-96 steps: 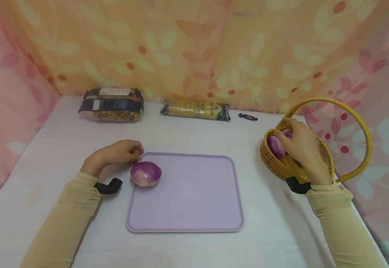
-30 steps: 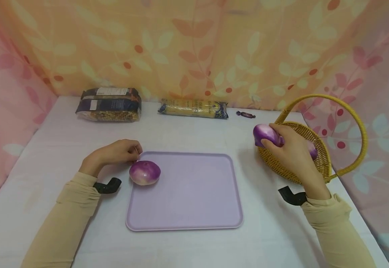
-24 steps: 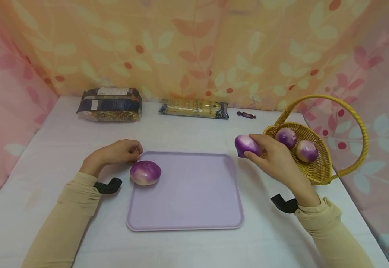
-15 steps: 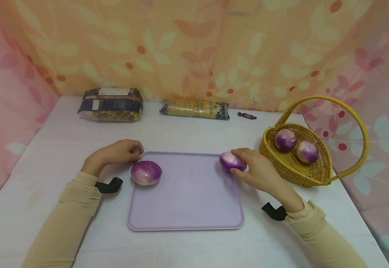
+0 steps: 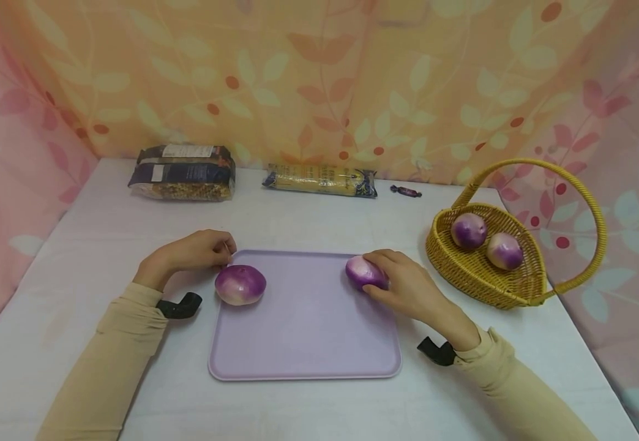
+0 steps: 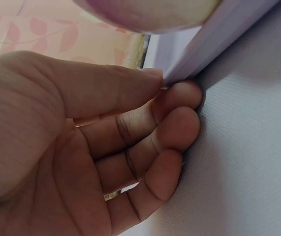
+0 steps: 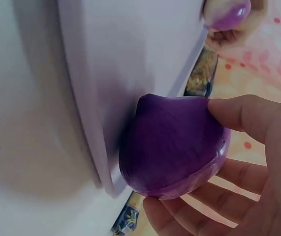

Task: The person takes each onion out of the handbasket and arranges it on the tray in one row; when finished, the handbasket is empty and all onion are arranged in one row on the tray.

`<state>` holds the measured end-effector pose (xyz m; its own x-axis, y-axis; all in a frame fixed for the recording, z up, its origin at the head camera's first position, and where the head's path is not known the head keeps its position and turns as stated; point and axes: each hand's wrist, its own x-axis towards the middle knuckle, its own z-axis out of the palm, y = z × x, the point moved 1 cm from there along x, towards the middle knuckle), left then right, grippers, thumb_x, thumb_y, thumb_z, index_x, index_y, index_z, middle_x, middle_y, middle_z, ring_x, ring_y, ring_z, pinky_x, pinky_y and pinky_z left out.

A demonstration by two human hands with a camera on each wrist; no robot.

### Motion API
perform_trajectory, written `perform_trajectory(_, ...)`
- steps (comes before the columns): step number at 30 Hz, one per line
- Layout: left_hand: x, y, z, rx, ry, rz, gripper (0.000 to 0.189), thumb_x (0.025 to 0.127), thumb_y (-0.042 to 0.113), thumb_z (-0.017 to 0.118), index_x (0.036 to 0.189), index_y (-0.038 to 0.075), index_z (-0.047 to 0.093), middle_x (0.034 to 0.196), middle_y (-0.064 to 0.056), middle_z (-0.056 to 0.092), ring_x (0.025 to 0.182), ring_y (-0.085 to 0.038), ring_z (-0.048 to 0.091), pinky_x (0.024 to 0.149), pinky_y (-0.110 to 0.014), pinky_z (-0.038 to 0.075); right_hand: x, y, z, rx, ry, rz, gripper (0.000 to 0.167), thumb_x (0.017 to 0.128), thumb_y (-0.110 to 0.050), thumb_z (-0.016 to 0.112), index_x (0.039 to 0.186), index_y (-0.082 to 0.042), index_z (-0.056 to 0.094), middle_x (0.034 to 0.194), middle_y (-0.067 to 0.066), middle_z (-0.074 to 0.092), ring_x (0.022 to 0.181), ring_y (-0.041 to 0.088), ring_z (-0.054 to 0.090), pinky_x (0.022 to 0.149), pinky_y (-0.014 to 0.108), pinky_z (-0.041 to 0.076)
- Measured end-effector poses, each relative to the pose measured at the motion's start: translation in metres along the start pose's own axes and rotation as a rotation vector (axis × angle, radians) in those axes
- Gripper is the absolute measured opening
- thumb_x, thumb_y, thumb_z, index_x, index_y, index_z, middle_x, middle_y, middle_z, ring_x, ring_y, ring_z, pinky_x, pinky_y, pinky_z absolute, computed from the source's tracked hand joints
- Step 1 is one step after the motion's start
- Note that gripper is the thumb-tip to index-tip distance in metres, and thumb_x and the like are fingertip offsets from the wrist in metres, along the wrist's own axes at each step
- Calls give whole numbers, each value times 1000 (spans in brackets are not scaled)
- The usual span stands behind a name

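My right hand (image 5: pixel 410 291) holds a glossy purple-and-white onion (image 5: pixel 365 273) at the far right corner of the lilac tray (image 5: pixel 305 331). In the right wrist view, thumb and fingers curl round this onion (image 7: pixel 174 147), its pointed end toward the tray floor. At the tray's far left corner, my left hand (image 5: pixel 195 251) pinches the rim; the left wrist view shows the thumb (image 6: pixel 115 88) on top and curled fingertips underneath. A second onion (image 5: pixel 240 285) sits at the tray's left edge, just in front of that hand.
On the right stands a yellow wicker basket (image 5: pixel 463 278) with a tall handle, holding two more onions (image 5: pixel 487 241). Along the back lie a dark bag of pasta (image 5: pixel 183 173), a long yellow packet (image 5: pixel 319 179) and a small wrapped candy (image 5: pixel 406 191). A floral curtain hangs behind.
My right hand has lifted an onion out of the basket and carried it left onto the tray's far right corner. The left hand has stayed at the tray's corner.
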<state>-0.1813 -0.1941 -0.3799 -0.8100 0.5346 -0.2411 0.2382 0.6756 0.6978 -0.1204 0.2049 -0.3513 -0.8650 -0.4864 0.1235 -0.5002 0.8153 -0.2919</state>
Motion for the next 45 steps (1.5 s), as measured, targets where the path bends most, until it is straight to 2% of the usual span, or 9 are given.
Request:
perform_trajectory(5,0,-2,0,-8,-2,-6,17,90,1,52,104,-3,61,88,-9,68,78,-13,56,70,-27,47,7,-9,3,3,-6,-30,54,81,-32,78,127,-10,62,125,9,64,117,28,60,97,45,49)
perform_trajectory(13,-1,-3,1,-26,-6,-15,16,91,2,53,105,-3,61,87,-8,68,77,-13,56,70,-28,47,20,-27,16,-18,-3,-91,55,79,-36,80,127,-14,63,121,6,63,111,23,61,86,42,54)
perform_trajectory(20,0,-4,2,-37,-8,-7,16,91,2,53,105,-3,60,85,-8,66,76,-13,55,69,-28,47,32,-47,26,-37,45,-211,55,76,-36,82,123,-14,65,115,5,64,103,21,63,82,38,54)
perform_trajectory(27,0,-4,2,-33,-10,-3,16,91,3,53,105,-2,61,86,-8,67,77,-13,57,69,-27,47,42,-64,31,-75,37,-293,54,77,-27,78,127,-13,63,119,7,63,106,21,63,83,36,54)
perform_trajectory(35,0,-1,1,-31,-8,-3,16,91,3,53,105,-2,61,87,-9,68,77,-13,57,70,-28,47,49,-75,37,-94,48,-309,58,78,-31,79,128,-8,61,120,9,62,105,22,63,83,36,55)
perform_trajectory(45,0,-1,0,-7,-10,-2,16,92,3,53,105,-2,61,84,-7,66,75,-13,56,70,-29,46,53,-81,40,-56,52,-336,57,78,-33,81,126,-11,61,116,7,62,104,21,62,86,35,54)
